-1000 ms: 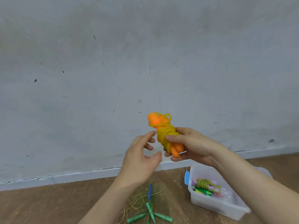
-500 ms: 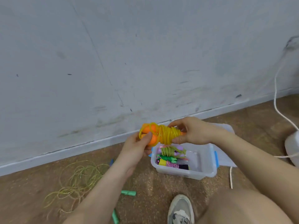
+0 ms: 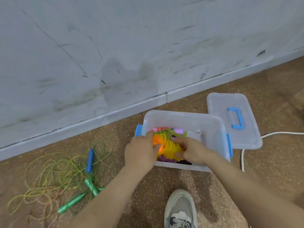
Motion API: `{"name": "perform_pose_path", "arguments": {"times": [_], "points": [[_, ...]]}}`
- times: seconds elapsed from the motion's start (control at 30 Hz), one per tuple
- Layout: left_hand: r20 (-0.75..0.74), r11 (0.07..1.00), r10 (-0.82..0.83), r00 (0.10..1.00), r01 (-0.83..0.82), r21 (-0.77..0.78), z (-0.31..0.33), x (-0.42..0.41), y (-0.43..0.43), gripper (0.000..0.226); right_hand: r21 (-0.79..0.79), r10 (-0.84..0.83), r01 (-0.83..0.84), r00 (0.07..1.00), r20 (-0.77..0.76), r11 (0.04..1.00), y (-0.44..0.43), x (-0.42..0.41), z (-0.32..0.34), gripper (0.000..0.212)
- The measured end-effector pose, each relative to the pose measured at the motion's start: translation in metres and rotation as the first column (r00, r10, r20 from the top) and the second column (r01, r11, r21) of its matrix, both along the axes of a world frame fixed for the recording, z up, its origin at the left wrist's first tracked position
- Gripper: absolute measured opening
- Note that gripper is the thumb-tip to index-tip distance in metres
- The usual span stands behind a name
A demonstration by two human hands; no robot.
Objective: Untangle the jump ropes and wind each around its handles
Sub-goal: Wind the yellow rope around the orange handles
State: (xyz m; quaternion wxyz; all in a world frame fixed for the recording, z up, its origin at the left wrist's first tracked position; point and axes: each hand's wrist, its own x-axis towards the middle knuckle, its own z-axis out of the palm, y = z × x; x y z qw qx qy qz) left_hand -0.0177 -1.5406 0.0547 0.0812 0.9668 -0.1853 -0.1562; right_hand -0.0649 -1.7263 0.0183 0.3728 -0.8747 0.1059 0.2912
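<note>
Two hands are holding a wound yellow jump rope point(image 3: 171, 149) over the open clear bin point(image 3: 213, 129). The left hand point(image 3: 141, 151) is gripping its orange handles point(image 3: 156, 140), and the right hand point(image 3: 192, 152) is pinching the coils at the other end. Other wound ropes point(image 3: 169, 134) are lying inside the bin, beneath the bundle. Left of the bin, a loose rope tangle point(image 3: 54, 171) with a blue handle point(image 3: 90, 159) and green handles point(image 3: 72, 203) is sprawling on the floor. The lid point(image 3: 230, 102) is lying just right of the bin.

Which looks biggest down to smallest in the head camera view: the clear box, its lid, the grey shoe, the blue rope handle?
clear box: largest
lid: second, one corner hidden behind the box
grey shoe: third, but cut off by the frame and nearer the camera
blue rope handle: smallest
</note>
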Motion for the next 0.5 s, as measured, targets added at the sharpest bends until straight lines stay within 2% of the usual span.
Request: {"name": "perform_pose_path", "arguments": {"times": [0.07,0.17,0.23,0.3,0.33,0.4,0.5], "points": [[0.087,0.991,-0.060,0.994,0.049,0.127,-0.004,-0.002,-0.006,0.048,-0.077,0.005,0.000,0.997,0.072,0.997,0.006,0.001,-0.010,0.034],[0.183,0.979,-0.170,0.968,0.145,0.145,-0.009,0.000,-0.013,0.047,-0.284,0.127,-0.099,0.989,0.080,0.954,0.011,0.004,-0.008,0.039],[0.102,0.962,-0.262,0.960,0.252,0.107,-0.013,0.004,-0.015,0.041,-0.366,0.202,-0.180,0.979,0.022,0.913,0.010,0.009,-0.001,0.044],[0.001,0.929,-0.341,0.940,0.337,0.154,-0.013,0.006,-0.018,0.025,-0.416,0.269,-0.256,0.963,-0.030,0.872,0.010,0.015,0.005,0.046],[-0.003,0.912,-0.365,0.931,0.359,0.197,-0.014,0.008,-0.020,0.020,-0.431,0.276,-0.266,0.960,-0.040,0.862,0.010,0.016,0.005,0.046],[0.021,0.891,-0.390,0.921,0.371,0.262,-0.015,0.013,-0.026,0.018,-0.416,0.210,-0.191,0.978,0.002,0.889,0.008,0.017,0.003,0.044],[0.054,0.886,-0.405,0.913,0.377,0.270,-0.022,0.019,-0.030,0.028,-0.374,0.089,-0.044,0.991,0.102,0.926,0.011,0.014,-0.001,0.044]]}}
